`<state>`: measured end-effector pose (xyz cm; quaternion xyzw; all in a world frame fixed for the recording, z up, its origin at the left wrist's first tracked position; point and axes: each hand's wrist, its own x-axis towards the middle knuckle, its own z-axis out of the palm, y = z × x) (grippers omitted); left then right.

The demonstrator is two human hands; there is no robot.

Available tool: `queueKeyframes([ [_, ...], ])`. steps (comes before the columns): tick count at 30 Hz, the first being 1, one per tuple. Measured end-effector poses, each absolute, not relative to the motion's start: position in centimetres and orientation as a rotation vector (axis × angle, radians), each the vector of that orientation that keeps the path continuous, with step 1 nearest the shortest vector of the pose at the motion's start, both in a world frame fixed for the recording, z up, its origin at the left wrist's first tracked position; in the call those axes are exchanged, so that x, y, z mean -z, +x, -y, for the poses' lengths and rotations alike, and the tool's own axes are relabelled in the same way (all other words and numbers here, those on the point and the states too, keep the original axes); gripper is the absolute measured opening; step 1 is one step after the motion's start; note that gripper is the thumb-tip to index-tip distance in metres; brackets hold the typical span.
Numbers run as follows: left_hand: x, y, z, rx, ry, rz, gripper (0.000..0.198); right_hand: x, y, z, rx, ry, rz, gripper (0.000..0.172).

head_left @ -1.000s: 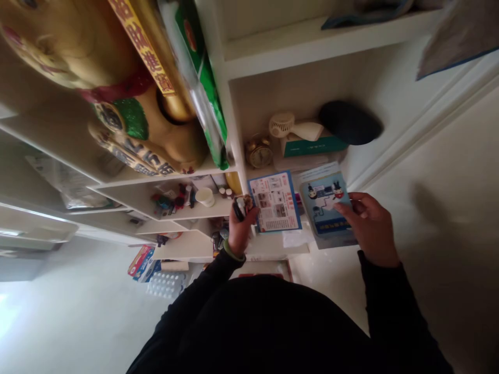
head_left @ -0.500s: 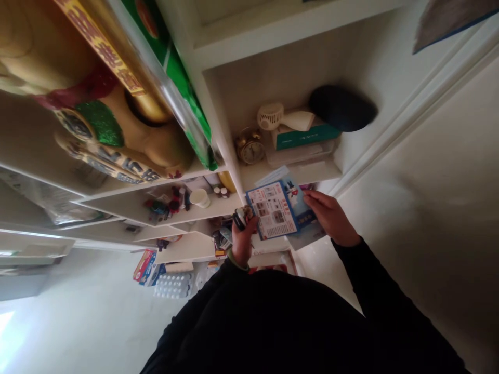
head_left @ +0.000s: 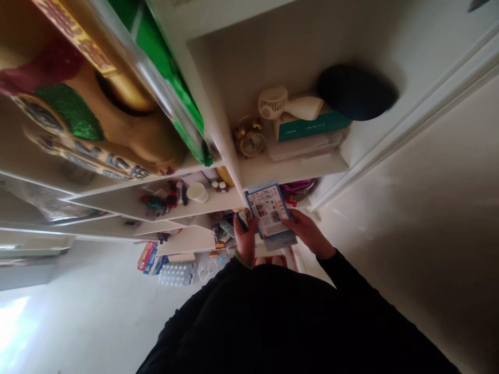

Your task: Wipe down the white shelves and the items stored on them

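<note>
A small stack of printed leaflets (head_left: pixel 268 210) with blue borders and small pictures is held in front of me, below the shelf. My left hand (head_left: pixel 245 239) is closed on its left edge, thumb on top. A small dark object also shows by the left fingers; I cannot make out what it is. My right hand (head_left: pixel 310 234) pinches the stack's right edge. A grey sheet (head_left: pixel 278 240) pokes out underneath, and other sheets show at the top.
On the shelf above stand a gold alarm clock (head_left: pixel 250 142), a handheld fan (head_left: pixel 290 104) on a teal box (head_left: pixel 314 126), and a black rounded object (head_left: pixel 356 92). At left are a gold figurine (head_left: pixel 128 132), a white cup (head_left: pixel 198 192) and, lower, a bottle pack (head_left: pixel 177 274).
My right hand has moved left, bringing the fanned-out leaflets together into a tighter stack. The view has shifted slightly, and a pink-purple item now shows behind the leaflets.
</note>
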<state>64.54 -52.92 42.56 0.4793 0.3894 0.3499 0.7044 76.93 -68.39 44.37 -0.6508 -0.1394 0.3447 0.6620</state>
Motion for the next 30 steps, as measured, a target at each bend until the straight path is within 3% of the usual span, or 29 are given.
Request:
queueKeyframes([
  [9,-40.7,63.7,53.5,-0.767,1.180,-0.872,0.059,-40.5,70.5,69.4,-0.836,-1.280,-0.056,0.064],
  [19,-41.8,63.9,54.7,-0.559,1.105,-0.865,0.073,-40.5,73.4,72.5,-0.681,-1.489,-0.023,0.057],
  [26,-42.2,63.5,54.9,-0.566,1.076,-0.840,0.068,-40.8,73.8,74.0,-0.681,-1.542,0.043,0.064],
  [30,-42.6,63.5,55.4,-0.528,1.012,-0.807,0.066,-41.6,73.1,72.8,-0.580,-1.609,0.127,0.060],
])
